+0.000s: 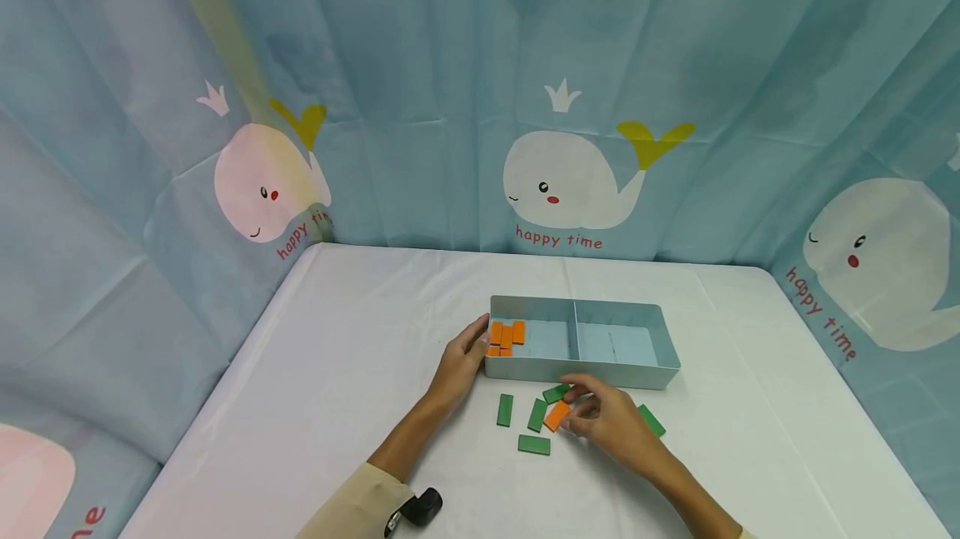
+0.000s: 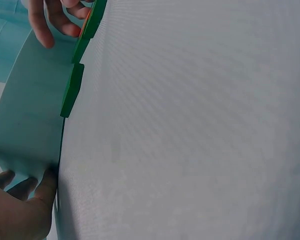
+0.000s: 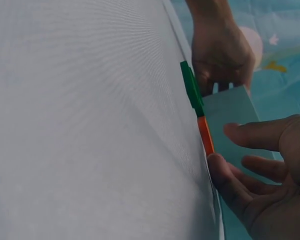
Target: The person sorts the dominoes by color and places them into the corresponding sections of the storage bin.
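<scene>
The right hand (image 1: 611, 422) touched an orange block (image 1: 557, 416) on the table (image 1: 360, 339).
Its fingers stood apart, released; the block lay beside green blocks (image 1: 536, 415), before the box (image 1: 525, 368), whose left end the left hand (image 1: 454, 366) touched with loose fingers.

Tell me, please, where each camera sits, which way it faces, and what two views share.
Head: on the head, facing forward and down at the table, box and green blocks; left hand, right hand and forearms show.
Left wrist: on that wrist, facing along the table toward the right hand, upper left; left hand lower left.
Right wrist: on that wrist, facing along the table toward the left hand at top; right hand lower right.
Both wrist views show the box.
</scene>
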{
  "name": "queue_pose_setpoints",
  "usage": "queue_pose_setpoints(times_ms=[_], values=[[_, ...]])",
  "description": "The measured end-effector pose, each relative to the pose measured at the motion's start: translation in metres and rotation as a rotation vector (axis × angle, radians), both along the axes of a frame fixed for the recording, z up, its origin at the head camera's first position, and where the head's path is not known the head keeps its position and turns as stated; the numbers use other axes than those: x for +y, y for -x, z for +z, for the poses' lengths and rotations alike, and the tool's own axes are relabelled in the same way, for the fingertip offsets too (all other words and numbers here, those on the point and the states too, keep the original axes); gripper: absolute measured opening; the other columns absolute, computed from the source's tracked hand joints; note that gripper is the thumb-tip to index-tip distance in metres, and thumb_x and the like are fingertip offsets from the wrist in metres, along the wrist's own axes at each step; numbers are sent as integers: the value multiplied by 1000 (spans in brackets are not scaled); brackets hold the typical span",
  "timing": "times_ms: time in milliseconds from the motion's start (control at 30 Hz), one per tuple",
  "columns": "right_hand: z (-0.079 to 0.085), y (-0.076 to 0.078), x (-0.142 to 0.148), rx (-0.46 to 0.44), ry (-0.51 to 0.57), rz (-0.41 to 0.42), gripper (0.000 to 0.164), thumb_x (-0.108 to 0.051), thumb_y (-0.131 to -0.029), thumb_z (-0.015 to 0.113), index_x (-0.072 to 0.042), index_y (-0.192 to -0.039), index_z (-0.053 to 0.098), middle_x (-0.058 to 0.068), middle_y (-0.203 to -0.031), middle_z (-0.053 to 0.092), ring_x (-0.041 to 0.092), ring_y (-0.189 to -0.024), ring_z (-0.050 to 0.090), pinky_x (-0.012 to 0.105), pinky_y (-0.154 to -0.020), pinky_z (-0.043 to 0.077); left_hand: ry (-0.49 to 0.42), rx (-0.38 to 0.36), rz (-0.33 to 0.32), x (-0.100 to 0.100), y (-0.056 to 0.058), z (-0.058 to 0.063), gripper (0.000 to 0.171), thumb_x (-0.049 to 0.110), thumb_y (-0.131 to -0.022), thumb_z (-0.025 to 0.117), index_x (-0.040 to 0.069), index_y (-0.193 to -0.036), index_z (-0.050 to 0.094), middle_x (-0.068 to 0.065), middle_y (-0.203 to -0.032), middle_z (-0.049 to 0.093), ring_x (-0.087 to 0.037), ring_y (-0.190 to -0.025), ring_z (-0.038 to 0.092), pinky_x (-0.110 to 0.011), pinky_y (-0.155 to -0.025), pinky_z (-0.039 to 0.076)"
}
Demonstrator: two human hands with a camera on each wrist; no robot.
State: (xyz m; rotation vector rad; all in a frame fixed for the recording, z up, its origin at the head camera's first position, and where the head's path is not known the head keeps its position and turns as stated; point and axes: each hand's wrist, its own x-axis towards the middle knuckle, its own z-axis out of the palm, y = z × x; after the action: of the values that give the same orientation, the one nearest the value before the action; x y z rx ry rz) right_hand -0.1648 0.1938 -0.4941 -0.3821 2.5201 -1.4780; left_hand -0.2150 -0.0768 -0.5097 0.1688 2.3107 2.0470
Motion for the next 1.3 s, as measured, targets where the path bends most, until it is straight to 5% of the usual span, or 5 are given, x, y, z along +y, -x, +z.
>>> queue_pose_setpoints(times_ms=[267, 1300], values=[[0, 3, -2, 17, 9, 19, 58, 0, -83, 86, -2, -137, 64, 8, -114, 70, 23, -102, 70, 25, -87, 62, 4, 10, -2, -1, -1, 1, 54, 23, -115, 46, 5, -165, 36, -14, -170, 37, -35, -160, 30, -55, -131, 24], [-5, 2, -17, 113, -173, 68, 65, 1, -77, 92, -10, -136, 66, -2, -110, 67, 20, -101, 61, 23, -79, 58, -17, 1, 6, 1, -1, 1, 54, 22, -115, 47, 4, -165, 36, -14, -171, 36, -35, -160, 29, -53, -132, 23]])
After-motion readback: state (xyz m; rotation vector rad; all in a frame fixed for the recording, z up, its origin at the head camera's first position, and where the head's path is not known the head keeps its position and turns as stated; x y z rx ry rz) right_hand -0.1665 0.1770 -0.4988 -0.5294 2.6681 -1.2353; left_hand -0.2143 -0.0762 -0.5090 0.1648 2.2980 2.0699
